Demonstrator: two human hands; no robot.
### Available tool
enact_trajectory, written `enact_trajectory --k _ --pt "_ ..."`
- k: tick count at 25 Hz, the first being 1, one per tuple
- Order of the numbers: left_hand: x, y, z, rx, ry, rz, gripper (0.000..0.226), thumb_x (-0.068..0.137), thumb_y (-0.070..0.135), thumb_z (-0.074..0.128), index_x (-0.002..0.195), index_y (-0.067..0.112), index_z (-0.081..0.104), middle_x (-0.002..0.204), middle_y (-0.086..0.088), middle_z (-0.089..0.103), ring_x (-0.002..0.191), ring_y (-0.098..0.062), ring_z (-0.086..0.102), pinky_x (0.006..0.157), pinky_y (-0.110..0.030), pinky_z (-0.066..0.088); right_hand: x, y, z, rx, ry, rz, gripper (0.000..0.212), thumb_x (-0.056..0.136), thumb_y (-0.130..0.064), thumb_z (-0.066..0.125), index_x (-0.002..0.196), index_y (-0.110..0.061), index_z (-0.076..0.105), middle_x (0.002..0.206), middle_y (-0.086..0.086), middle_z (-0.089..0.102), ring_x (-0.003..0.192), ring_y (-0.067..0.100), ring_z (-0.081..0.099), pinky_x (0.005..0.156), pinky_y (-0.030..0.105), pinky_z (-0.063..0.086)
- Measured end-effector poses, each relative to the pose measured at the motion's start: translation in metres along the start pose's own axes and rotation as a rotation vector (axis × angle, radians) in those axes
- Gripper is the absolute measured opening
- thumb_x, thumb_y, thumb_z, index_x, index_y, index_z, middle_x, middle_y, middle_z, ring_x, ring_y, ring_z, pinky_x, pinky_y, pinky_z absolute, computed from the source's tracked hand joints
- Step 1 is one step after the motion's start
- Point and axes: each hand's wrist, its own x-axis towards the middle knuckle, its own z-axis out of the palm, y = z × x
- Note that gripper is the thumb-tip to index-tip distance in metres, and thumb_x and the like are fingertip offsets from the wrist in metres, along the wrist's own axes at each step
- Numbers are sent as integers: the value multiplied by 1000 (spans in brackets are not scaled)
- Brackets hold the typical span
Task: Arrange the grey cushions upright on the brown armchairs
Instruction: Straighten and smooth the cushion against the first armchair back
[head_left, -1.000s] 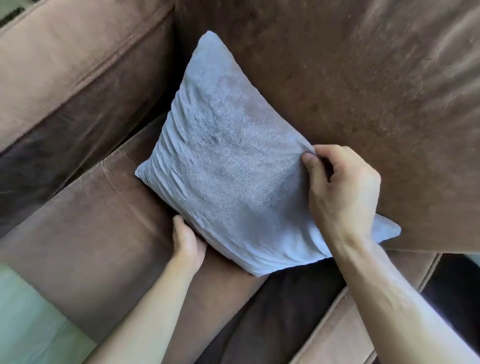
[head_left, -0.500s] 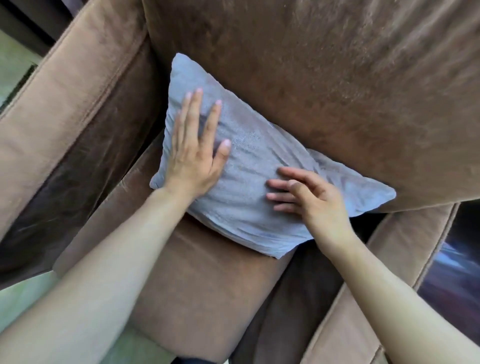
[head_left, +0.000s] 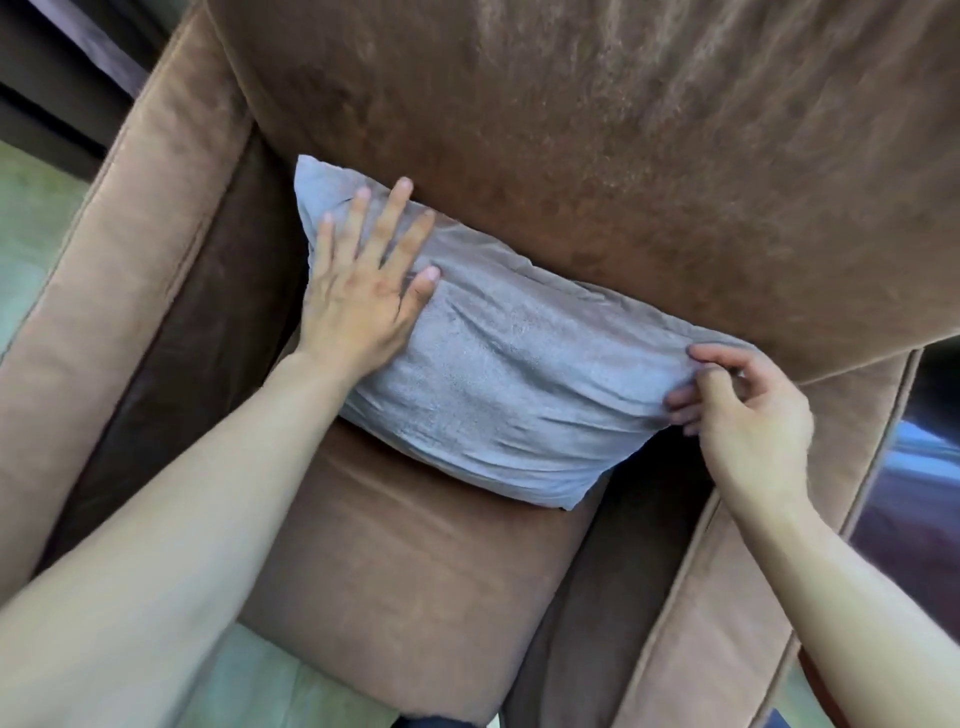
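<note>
A grey cushion (head_left: 519, 384) stands on the seat of a brown armchair (head_left: 405, 561) and leans against its backrest (head_left: 623, 145). My left hand (head_left: 363, 296) lies flat on the cushion's left part, fingers spread. My right hand (head_left: 743, 410) is at the cushion's right corner, thumb and fingers pinching the fabric there. The cushion's top edge is tucked against the backrest.
The armchair's left armrest (head_left: 119, 291) and right armrest (head_left: 727, 597) flank the seat. Pale green floor (head_left: 31, 218) shows at the left and below the seat front. Something dark and glossy (head_left: 914, 499) lies beyond the right armrest.
My left hand slid from under the cushion's lower edge onto its front. My right hand moved out to the right corner. The cushion now stands squarer against the backrest.
</note>
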Motion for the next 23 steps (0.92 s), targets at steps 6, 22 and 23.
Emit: enact_trajectory --k 6,22,23 --pt "22 -36 -23 51 91 134 46 91 1 44 133 2 62 134 -16 66 134 -43 52 116 -61 35 4 14 -17 -67 242 83 26 90 -41 69 107 -25 57 100 -5 69 78 0 60 77 9 43" --pt "14 6 -66 256 143 133 18 96 17 56 103 0 58 97 -27 59 87 -41 58 73 -51 37 -9 12 -15 94 340 183 31 95 -36 58 69 -19 53 65 2 56 58 2 53 74 40 49" --pt "-4 23 -63 158 111 289 21 96 20 58 101 0 59 94 -26 60 84 -39 58 72 -50 41 -20 8 -7 161 151 162 34 97 -31 58 67 -15 58 62 7 58 57 10 56 61 40 52"
